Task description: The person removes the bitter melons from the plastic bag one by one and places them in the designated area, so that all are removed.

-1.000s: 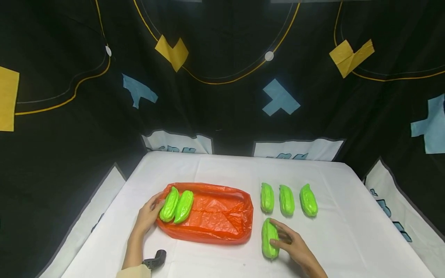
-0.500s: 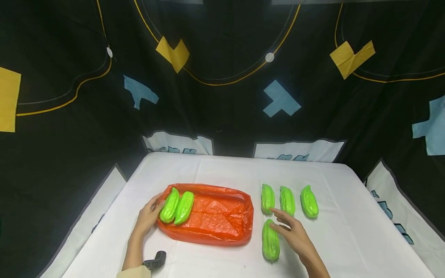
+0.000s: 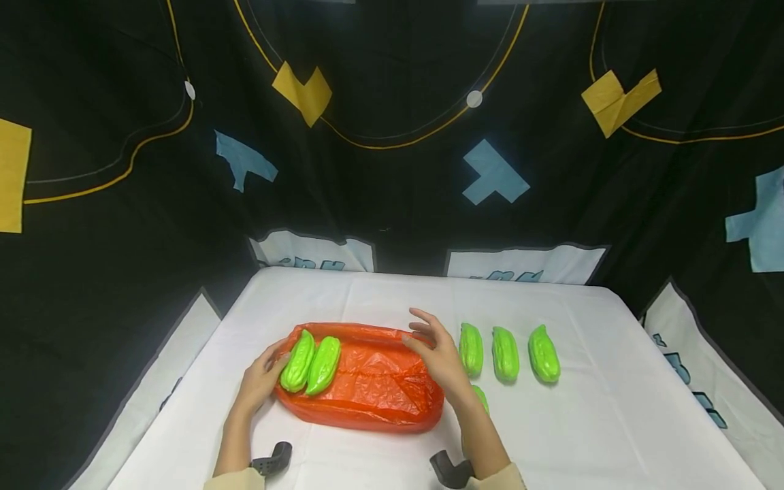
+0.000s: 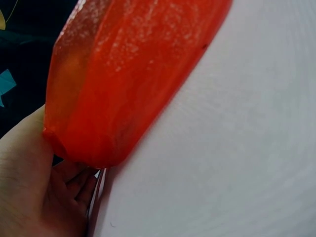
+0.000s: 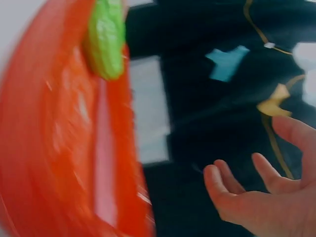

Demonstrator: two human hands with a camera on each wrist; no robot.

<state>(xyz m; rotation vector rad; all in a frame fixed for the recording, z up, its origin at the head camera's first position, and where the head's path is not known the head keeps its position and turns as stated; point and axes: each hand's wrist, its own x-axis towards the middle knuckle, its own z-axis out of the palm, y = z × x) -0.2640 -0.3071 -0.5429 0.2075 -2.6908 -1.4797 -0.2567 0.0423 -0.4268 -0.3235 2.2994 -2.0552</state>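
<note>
A red plastic bag (image 3: 380,384) stands spread open like a shallow tray on the white table. Two shiny green ridged gourds (image 3: 323,366) lie side by side in its left end. My left hand (image 3: 260,381) holds the bag's left end, thumb at the rim and fingers on the outside; in the left wrist view the fingers (image 4: 74,185) show under that end. Over the right end of the bag is my right hand (image 3: 442,361), fingers apart and loosely bent, with nothing in it. Past my right forearm peeks a green gourd (image 3: 481,397), mostly hidden.
Right of the bag, a row of upright-lying green gourds holds one near the bag (image 3: 471,350), one in the middle (image 3: 505,354) and one farther right (image 3: 544,354). A black curtain (image 3: 386,190) with taped shapes hangs behind the table (image 3: 612,408).
My right hand has let go of the near gourd, lifted, and moved left and away over the bag's right end. The gourd stays on the table. My left hand has not moved.
</note>
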